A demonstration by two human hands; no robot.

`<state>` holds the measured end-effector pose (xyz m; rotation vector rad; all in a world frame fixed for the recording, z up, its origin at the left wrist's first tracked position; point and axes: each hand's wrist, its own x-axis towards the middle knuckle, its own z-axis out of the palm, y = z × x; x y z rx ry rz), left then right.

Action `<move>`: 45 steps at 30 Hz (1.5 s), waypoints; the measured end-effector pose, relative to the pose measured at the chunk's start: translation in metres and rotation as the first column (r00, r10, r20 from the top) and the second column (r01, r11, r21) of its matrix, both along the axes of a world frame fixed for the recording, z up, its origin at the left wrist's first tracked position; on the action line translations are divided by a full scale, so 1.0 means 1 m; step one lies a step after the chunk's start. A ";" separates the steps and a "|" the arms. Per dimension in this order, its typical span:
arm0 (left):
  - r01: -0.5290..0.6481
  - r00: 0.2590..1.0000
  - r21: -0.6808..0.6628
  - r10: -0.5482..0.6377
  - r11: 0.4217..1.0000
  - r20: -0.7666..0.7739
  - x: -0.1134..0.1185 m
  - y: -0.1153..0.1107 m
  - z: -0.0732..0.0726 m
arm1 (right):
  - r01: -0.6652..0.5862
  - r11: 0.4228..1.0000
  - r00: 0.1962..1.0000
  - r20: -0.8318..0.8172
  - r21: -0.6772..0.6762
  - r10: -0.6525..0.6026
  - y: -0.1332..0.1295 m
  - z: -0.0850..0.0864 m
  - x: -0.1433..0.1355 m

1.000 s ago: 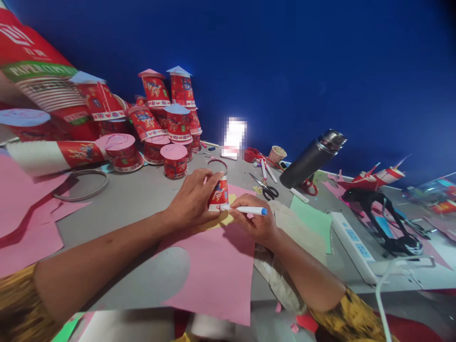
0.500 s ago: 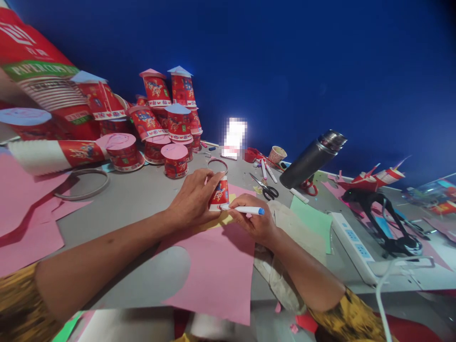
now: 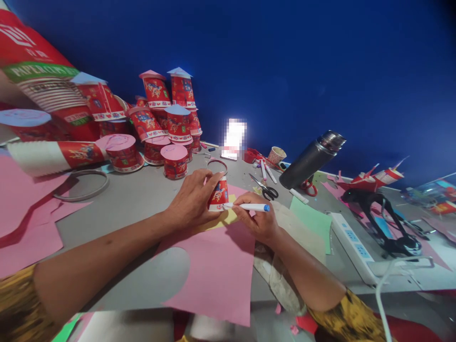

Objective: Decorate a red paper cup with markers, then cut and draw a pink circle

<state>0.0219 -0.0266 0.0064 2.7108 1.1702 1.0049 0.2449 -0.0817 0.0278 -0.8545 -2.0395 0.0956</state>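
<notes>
My left hand (image 3: 194,197) is wrapped round a red printed paper cup (image 3: 218,192), its fingers on the far side partly hidden. In my right hand (image 3: 258,221) is a white marker pen (image 3: 251,207) with a blue end, pinched between thumb and fingers. The pen's tip meets or nearly meets the white band at the cup's lower edge, where small marks show. Beneath the hands lie a yellow sheet (image 3: 231,216) and a pink paper sheet (image 3: 221,266) with a round cut-out. Just beyond the cup lies a ring (image 3: 217,164).
Stacked red cups with paper tops (image 3: 178,126) stand at the back left. A bright phone (image 3: 233,137), scissors (image 3: 267,187), loose markers (image 3: 266,171) and a black flask (image 3: 309,159) are farther back. A power strip (image 3: 352,247) and black headgear (image 3: 388,223) lie right.
The pen and my right hand have shifted slightly right, and the pen's tip shows more clearly at the cup's white band. My left hand stays round the cup.
</notes>
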 end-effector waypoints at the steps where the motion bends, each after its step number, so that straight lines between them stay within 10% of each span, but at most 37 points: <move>1: 0.004 1.000 -0.003 -0.004 1.000 0.001 0.000 0.000 0.000 | -0.011 1.000 1.000 0.001 0.011 0.011 0.000 0.000 0.000; 45: 0.002 1.000 -0.034 -0.002 0.999 0.014 -0.001 0.000 0.003 | -0.049 0.999 0.999 0.012 0.004 0.049 -0.001 -0.001 -0.003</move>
